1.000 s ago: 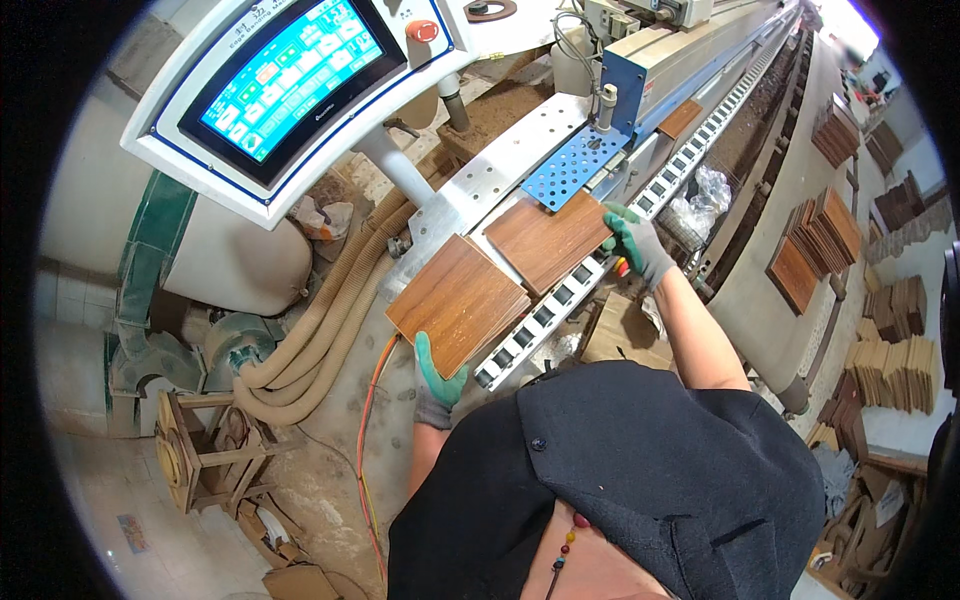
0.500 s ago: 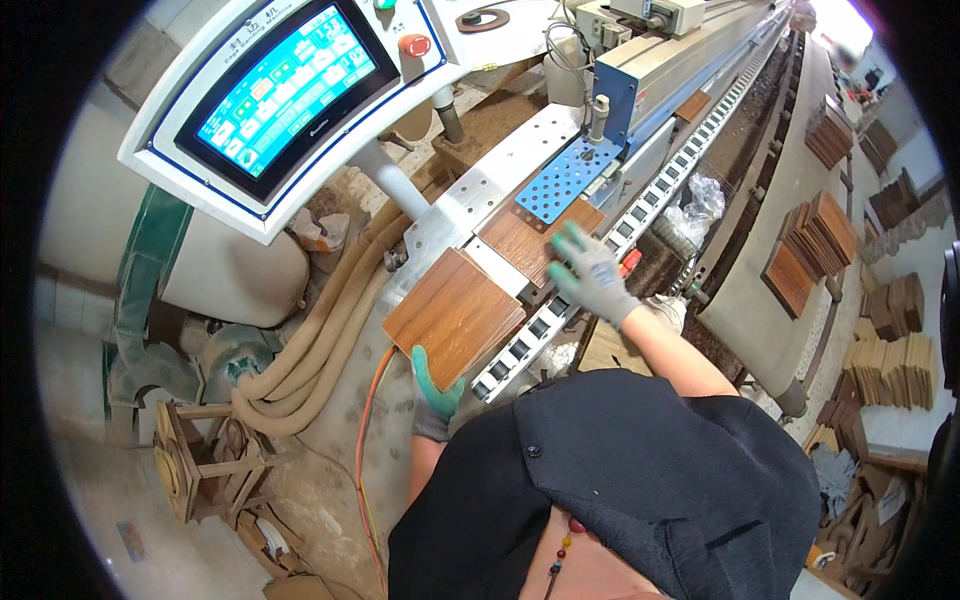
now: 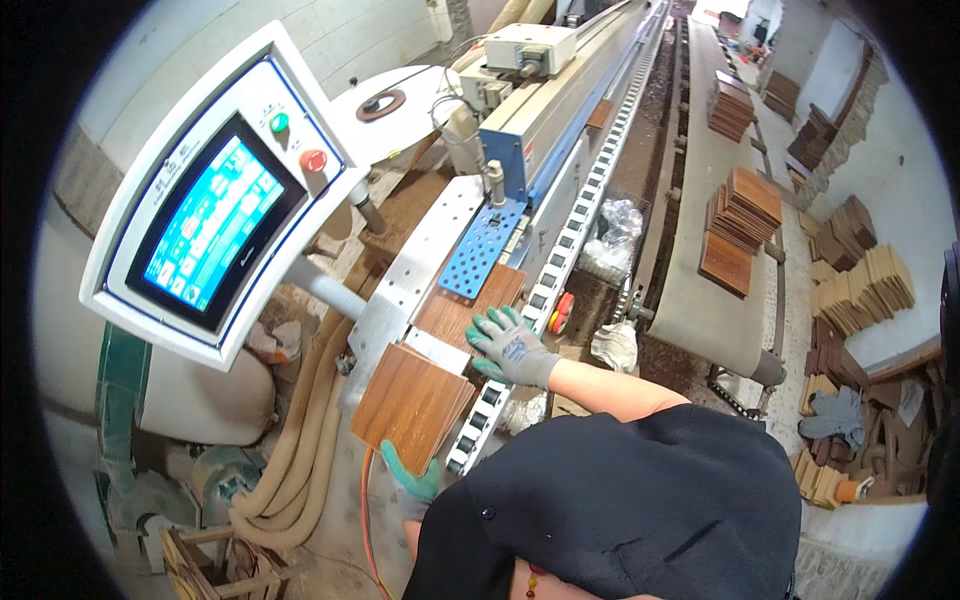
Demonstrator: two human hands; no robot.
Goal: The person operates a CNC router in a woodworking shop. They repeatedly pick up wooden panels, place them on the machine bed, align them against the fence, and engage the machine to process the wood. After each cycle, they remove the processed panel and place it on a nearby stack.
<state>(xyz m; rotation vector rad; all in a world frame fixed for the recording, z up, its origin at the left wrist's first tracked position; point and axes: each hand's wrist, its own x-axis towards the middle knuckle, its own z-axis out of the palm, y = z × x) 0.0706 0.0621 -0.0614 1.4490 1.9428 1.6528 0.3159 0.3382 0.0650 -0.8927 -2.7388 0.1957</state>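
Observation:
My right hand (image 3: 510,345), in a grey and green glove, lies flat with fingers spread on a brown wood panel (image 3: 462,310) that rests on the machine's metal infeed plate (image 3: 415,280), just before the blue perforated plate (image 3: 480,250). My left hand (image 3: 415,480), also gloved, grips the near corner of a small stack of wood panels (image 3: 410,402) held at the near end of the plate. My dark shirt hides most of the left arm.
A touch-screen control panel (image 3: 210,225) with green and red buttons stands at left. A roller track (image 3: 560,250) runs away along the machine. Stacks of wood panels (image 3: 745,215) lie on the conveyor and floor at right. Hoses (image 3: 300,440) hang below.
My right hand has drawn back from the far edge of the panel near the blue plate and now rests flat on it. The view has tilted up along the machine.

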